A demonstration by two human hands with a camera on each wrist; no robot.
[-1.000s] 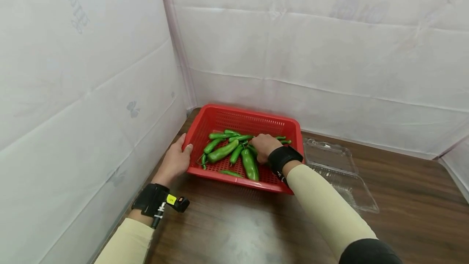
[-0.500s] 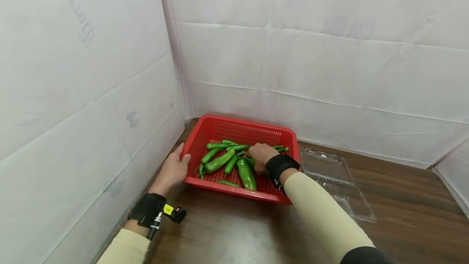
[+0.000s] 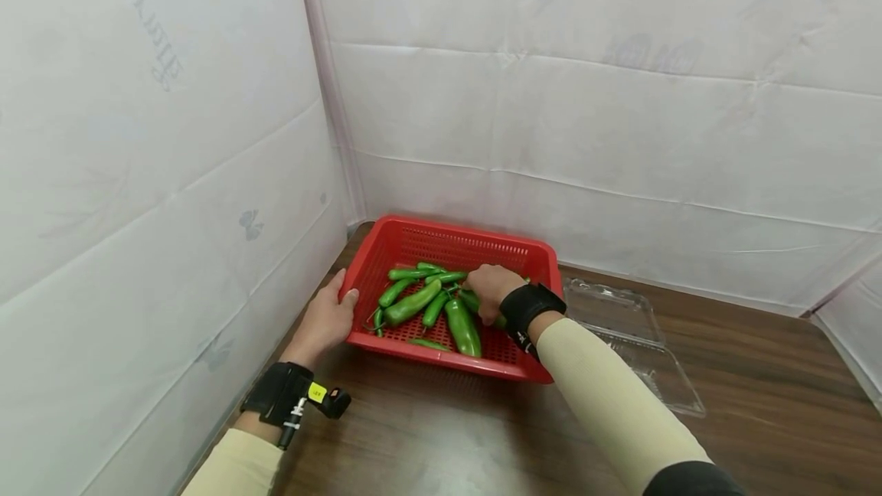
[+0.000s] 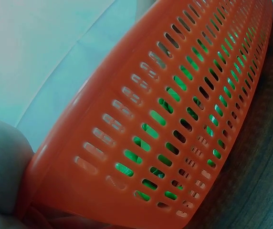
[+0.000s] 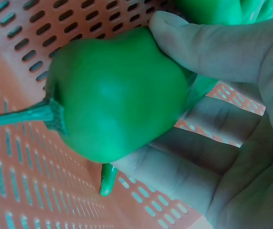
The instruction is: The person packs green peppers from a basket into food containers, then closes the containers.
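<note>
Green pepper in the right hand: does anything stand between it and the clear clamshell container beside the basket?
Only the red basket's right wall. The right hand grips the green pepper inside it; the clear clamshell container lies open just beyond that wall.

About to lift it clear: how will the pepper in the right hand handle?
The pepper looks glossy and smooth, so probably slippery. Its rounded body would likely roll if dropped into the basket. The thin stem seems fragile; the right hand grips the body.
</note>
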